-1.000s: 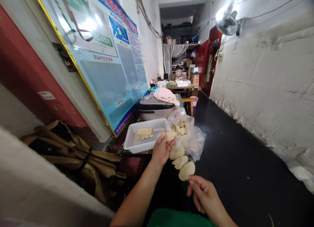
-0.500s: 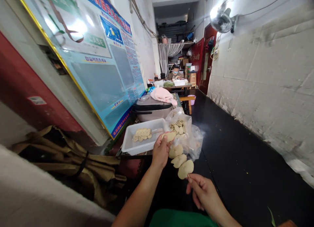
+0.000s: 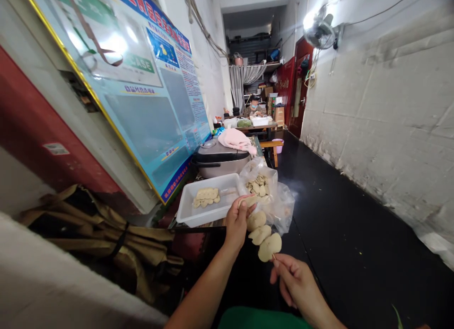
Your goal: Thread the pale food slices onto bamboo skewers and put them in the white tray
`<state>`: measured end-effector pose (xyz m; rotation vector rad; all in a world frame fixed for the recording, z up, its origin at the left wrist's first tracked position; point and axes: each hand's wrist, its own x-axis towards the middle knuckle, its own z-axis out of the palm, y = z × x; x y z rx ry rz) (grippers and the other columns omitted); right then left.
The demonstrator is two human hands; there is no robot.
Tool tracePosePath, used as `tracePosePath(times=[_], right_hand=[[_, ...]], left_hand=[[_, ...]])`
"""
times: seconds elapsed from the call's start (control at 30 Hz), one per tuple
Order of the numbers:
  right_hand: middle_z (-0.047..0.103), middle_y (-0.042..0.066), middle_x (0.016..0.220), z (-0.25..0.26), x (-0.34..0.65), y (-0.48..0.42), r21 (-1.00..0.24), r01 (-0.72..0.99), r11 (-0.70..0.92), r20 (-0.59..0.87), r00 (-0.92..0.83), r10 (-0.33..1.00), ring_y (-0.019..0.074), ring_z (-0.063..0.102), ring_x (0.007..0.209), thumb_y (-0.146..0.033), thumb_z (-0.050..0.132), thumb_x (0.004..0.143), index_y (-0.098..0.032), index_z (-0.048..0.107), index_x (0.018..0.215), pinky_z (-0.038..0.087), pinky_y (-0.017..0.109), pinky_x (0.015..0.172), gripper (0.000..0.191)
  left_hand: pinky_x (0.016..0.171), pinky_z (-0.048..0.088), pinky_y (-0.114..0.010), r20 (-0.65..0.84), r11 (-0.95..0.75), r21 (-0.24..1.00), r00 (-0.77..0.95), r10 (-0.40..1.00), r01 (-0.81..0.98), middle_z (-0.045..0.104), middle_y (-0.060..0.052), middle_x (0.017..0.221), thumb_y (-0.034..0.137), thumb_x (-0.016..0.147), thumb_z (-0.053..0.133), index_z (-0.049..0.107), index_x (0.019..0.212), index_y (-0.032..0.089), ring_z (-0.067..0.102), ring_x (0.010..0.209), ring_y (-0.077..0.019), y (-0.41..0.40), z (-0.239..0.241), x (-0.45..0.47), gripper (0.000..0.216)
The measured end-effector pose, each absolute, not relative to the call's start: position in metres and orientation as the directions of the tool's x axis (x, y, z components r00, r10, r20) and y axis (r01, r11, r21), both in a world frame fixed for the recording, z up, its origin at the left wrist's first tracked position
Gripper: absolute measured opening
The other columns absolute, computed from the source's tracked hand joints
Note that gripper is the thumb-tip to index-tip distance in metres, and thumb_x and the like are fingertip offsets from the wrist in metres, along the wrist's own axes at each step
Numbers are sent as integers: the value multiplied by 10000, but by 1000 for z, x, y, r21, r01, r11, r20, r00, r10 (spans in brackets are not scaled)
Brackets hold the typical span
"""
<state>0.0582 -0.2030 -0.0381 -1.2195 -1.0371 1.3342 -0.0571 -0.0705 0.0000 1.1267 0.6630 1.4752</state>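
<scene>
On the stick [image 3: 273, 256], right hand's [image 3: 295, 278] pinch

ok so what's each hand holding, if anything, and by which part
The right hand pinches a thin stick by its near end, pale slices strung along it; the left hand holds another slice by its near edge.

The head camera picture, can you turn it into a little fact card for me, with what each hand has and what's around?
Left hand: holds a pale slice
Right hand: pinches the near end of a thin stick
Between the hands: three pale slices on the stick
White tray: flat pale pieces lie inside
Clear plastic bag: more slices
Pink cloth: on a grey-and-black appliance
</scene>
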Motion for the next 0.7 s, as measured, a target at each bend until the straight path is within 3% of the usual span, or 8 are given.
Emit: tracePosePath(times=[0.17,0.4,0.7], right_hand=[[565,-42,522,-42,57,-203,-982,-150,-110,-116,32,993,-8,295,238,-563,556,788,-154,570,696,127,152,270,419],[592,-30,573,-44,57,-201,-981,-160,-108,-115,36,993,-8,322,244,-545,553,799,-150,577,728,135,145,267,401],[536,-52,479,-47,56,-199,-987,-126,-100,-108,58,992,-4,291,235,-552,526,813,-146,572,685,134,146,272,429]], left_hand=[[926,461,-350,281,-231,899,84,956,-372,633,-84,1124,426,850,516,586,1074,180,634,967,-193,-73,-2,-57,340],[927,454,-352,384,-362,907,69,921,-215,641,-77,1117,409,881,458,604,1071,188,606,1016,-203,-76,0,-59,326],[964,401,-339,475,-479,878,115,872,6,638,-58,1141,359,913,403,617,1091,207,568,1066,-188,-85,4,-59,318]])
